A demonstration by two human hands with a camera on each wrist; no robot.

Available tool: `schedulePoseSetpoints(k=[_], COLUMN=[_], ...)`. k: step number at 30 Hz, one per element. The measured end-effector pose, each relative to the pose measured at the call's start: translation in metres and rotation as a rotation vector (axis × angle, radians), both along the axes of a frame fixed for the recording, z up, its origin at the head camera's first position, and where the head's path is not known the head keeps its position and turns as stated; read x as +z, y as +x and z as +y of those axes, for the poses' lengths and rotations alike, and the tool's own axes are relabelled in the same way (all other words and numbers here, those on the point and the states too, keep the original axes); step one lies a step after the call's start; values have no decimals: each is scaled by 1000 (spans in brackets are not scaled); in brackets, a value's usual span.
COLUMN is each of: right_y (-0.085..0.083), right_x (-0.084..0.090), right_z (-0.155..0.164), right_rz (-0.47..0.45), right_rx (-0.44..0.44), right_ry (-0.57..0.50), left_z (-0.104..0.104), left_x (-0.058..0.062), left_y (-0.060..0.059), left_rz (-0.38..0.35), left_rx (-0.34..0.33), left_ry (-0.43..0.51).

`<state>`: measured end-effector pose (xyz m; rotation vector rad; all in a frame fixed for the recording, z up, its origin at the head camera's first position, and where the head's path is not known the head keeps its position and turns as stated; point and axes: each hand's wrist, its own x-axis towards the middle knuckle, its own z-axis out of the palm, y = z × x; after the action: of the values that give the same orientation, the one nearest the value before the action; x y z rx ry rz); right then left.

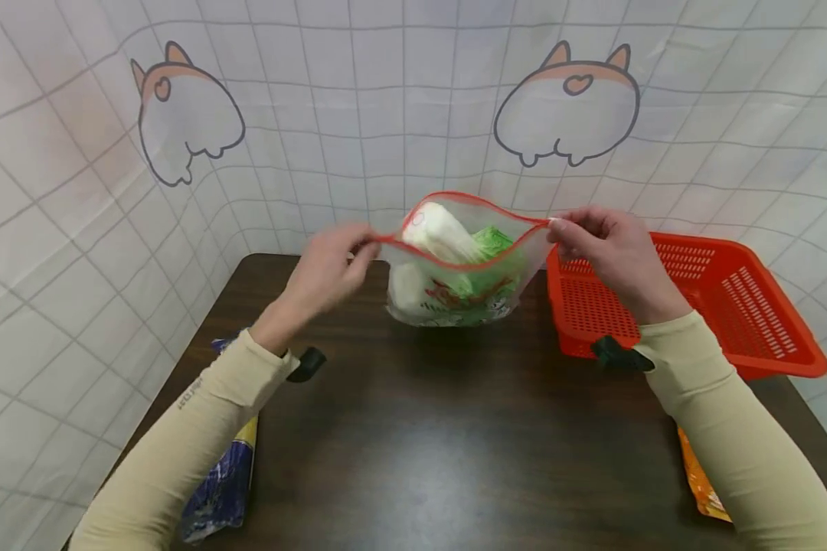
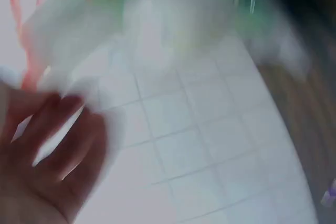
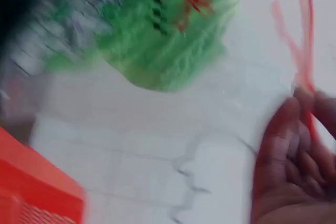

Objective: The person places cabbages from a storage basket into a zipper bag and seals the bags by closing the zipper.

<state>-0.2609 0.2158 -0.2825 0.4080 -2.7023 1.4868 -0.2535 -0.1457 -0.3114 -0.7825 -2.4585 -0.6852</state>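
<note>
Up at the middle of the frame, above the dark bench point(image 1: 455, 428), a clear zip bag point(image 1: 465, 283) with a red-edged mouth hangs open, white and green packets inside. To its right sits an orange basket point(image 1: 730, 306). Each end of the mouth is pinched: left hand point(image 1: 331, 272), right hand point(image 1: 609, 252).
</note>
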Motion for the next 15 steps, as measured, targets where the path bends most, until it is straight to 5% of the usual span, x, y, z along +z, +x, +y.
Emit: schedulePoseSetpoints(k=[4, 15], right_y=[4, 15], right_x=[21, 41], right_z=[3, 16], right_rz=[73, 96], right_rx=[46, 80], right_ry=[189, 398], left_z=[-3, -10], left_x=[24, 43], left_y=[4, 16], left_rz=[-51, -73], left_rx=[-49, 57], left_ry=[-178, -136])
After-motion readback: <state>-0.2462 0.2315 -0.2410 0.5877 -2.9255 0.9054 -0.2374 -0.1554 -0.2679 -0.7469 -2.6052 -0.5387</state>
